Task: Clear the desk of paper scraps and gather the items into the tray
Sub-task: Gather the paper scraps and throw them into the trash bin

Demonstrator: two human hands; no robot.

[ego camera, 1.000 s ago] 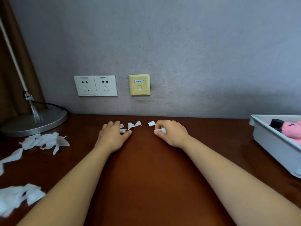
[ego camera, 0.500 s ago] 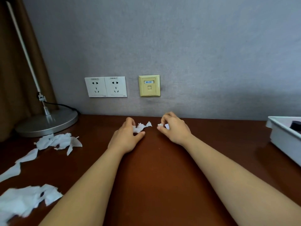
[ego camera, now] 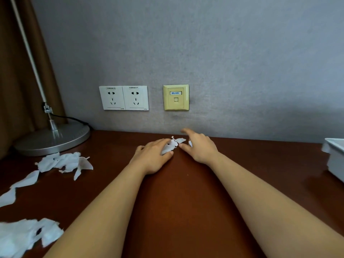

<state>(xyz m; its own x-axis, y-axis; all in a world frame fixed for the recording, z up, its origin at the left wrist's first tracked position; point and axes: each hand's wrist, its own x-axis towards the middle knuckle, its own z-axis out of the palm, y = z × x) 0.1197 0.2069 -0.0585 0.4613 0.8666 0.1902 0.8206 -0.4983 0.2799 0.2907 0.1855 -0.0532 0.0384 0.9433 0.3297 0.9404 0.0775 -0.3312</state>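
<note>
Small white paper scraps (ego camera: 174, 144) lie bunched at the back of the brown desk (ego camera: 186, 202), close to the wall. My left hand (ego camera: 152, 157) grips these scraps between its fingers and thumb. My right hand (ego camera: 200, 148) sits just right of them, index finger and thumb spread towards the bunch, and it holds a small white scrap (ego camera: 190, 143) tucked against the palm. A corner of the white tray (ego camera: 334, 144) shows at the far right edge; its contents are out of view.
More torn white paper lies on the left: a pile (ego camera: 63, 162) by the lamp, a strip (ego camera: 20, 187), and a heap (ego camera: 24, 237) at the near left. A silver lamp base (ego camera: 52, 138) with its cable stands back left. Wall sockets (ego camera: 123, 97) sit above the desk.
The view has turned left, so the tray slid mostly out of sight. Both hands moved closer together, and my left hand gathered the loose scraps into one bunch. My right index finger has straightened.
</note>
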